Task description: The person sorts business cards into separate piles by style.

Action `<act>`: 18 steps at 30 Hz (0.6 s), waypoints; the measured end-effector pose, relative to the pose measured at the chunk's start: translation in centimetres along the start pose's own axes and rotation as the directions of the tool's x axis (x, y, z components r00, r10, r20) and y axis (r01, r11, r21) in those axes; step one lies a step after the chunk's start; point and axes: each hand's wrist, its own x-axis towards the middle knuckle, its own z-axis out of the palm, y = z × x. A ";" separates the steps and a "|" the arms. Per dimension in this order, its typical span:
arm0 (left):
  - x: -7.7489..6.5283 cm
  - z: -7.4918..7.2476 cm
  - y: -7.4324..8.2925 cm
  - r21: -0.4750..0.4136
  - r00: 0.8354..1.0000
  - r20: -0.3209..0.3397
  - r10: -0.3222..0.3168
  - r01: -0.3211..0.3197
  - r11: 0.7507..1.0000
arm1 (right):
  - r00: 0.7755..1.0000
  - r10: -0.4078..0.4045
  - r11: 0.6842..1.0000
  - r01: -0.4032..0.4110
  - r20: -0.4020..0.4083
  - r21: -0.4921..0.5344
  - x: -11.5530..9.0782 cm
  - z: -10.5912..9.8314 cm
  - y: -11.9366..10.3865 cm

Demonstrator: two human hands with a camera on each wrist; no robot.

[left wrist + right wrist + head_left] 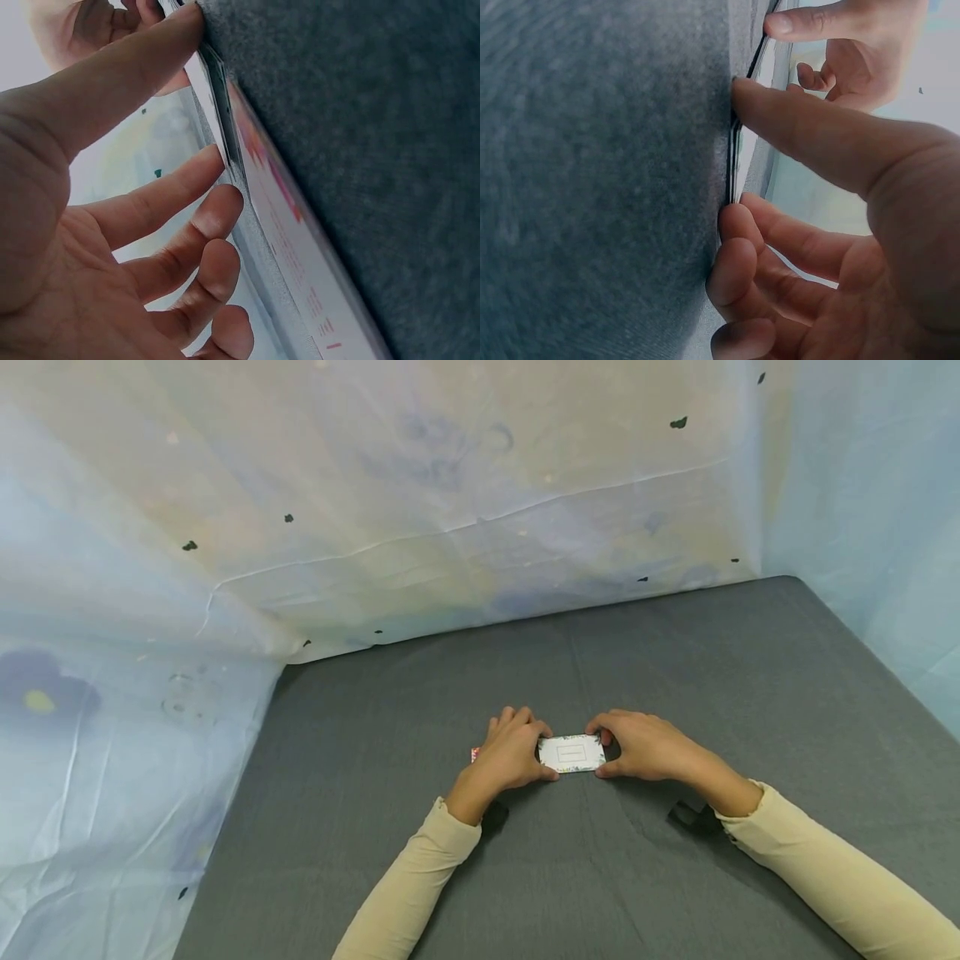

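A white rectangular card with a leafy printed border and a small framed text lies flat at the grey table's middle. Its edge in the right wrist view shows thin dark layers, like several cards stacked. My left hand pinches its left end, thumb at the near corner and forefinger at the far one. At the opposite end, my right hand grips it the same way, with the other fingers curled at the cloth. Under the left hand lies another white card with pink and orange print, mostly hidden from the head view.
Grey cloth covers the table, with faint creases near its middle. Pale patterned fabric hangs along the back and both sides. Dark straps or mounts show under the wrists, below beige sleeves.
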 end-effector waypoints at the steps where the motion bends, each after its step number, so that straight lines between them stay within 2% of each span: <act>1: 0.0 0.0 0.0 -0.001 1.000 0.001 -0.002 0.002 1.000 | 1.000 0.000 1.000 0.000 0.000 -0.001 0.0 0.0 0.0; 9: 0.0 0.0 0.1 -0.002 1.000 0.007 -0.011 0.011 1.000 | 1.000 0.004 1.000 -0.004 0.003 -0.008 0.0 0.0 0.1; 14: -0.1 0.1 0.1 0.011 0.999 0.019 -0.030 0.029 1.000 | 0.999 0.011 1.000 -0.010 0.045 -0.029 -0.1 -0.2 0.0; 18: -0.2 -0.4 -0.2 0.011 1.000 0.019 -0.010 0.010 1.000 | 0.999 -0.013 0.999 0.015 0.043 -0.044 -0.2 -0.7 0.3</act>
